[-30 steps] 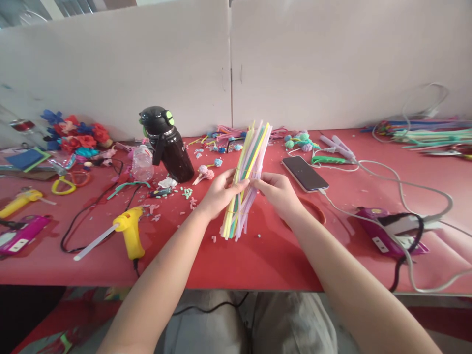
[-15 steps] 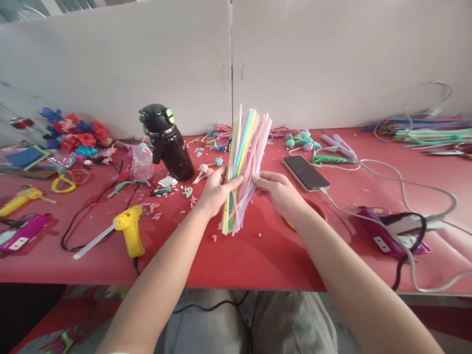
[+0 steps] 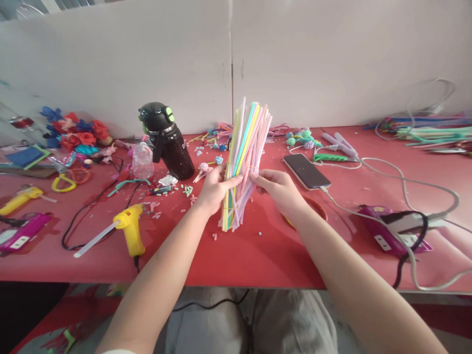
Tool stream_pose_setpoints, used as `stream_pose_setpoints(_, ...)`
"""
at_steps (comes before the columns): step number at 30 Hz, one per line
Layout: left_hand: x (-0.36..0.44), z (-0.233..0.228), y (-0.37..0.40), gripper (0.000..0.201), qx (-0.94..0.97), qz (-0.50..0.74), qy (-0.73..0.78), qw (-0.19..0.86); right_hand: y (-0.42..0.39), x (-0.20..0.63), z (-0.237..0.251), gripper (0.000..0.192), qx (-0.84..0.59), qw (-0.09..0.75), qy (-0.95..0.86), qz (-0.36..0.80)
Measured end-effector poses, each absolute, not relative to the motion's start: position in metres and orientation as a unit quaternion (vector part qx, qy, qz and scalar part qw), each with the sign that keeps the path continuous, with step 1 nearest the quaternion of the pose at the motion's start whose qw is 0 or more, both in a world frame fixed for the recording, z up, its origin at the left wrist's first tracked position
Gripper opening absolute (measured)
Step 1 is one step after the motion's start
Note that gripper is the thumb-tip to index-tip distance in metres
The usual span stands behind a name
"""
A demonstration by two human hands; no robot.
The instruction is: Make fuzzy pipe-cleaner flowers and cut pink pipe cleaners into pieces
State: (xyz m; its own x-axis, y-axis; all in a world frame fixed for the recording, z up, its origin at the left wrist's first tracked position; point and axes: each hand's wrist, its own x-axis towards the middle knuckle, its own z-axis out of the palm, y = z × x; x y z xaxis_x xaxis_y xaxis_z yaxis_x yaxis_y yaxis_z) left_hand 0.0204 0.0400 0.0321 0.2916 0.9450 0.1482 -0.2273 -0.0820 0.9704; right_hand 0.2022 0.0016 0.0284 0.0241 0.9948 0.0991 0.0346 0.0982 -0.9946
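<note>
A bundle of pastel pipe cleaners (image 3: 245, 147) stands nearly upright above the table, yellow, teal, pink and lilac, leaning a little to the right at the top. My left hand (image 3: 217, 189) is closed round its left side, thumb across the front. On the right side, my right hand (image 3: 275, 187) pinches the pink and lilac stems between thumb and fingers. Lower down, some lilac stems cross the others at a slant. Behind my right forearm lies a ring-shaped orange-brown and yellow thing (image 3: 317, 209), mostly hidden.
Left of my hands are a black flask (image 3: 171, 147), a clear plastic bottle (image 3: 142, 162) and a yellow glue gun (image 3: 131, 228). To the right lie a phone (image 3: 307, 171) on a white cable and a purple power strip (image 3: 383, 228). Small clippings litter the red table (image 3: 236, 265).
The bundle has risen slightly and its tops sit closer together. My right hand has shifted a little, still pinching the right-hand stems.
</note>
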Motion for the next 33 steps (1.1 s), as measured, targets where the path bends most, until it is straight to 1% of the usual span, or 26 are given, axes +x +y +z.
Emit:
stream_pose_setpoints(4,0.020,0.031,0.040,0.050,0.532,0.499,0.356,0.584,0.001,0.201,0.029,0.038,-0.481,0.526,-0.521,0.470)
stream_pose_setpoints(9,0.020,0.031,0.041,0.043,0.538,0.504,0.353,0.576,0.003,0.201,0.027,0.038,-0.456,0.526,-0.523,0.491)
stream_pose_setpoints(13,0.020,0.030,0.041,0.041,0.559,0.489,0.351,0.571,0.003,0.201,0.028,0.037,-0.458,0.526,-0.532,0.479)
stream_pose_setpoints(18,0.020,0.030,0.042,0.041,0.558,0.502,0.387,0.535,0.000,0.199,0.031,0.020,-0.445,0.538,-0.514,0.499)
stream_pose_setpoints(23,0.020,0.032,0.041,0.040,0.569,0.508,0.388,0.518,0.001,0.197,0.027,0.028,-0.445,0.540,-0.530,0.479)
stream_pose_setpoints(26,0.022,0.031,0.040,0.033,0.583,0.501,0.390,0.506,0.002,0.196,0.024,0.031,-0.446,0.540,-0.547,0.459)
stream_pose_setpoints(28,0.023,0.030,0.039,0.031,0.593,0.500,0.396,0.491,0.003,0.195,0.021,0.032,-0.447,0.541,-0.557,0.444)
stream_pose_setpoints(33,0.028,0.029,0.037,0.032,0.605,0.490,0.408,0.476,0.005,0.192,0.017,0.030,-0.468,0.540,-0.567,0.410)
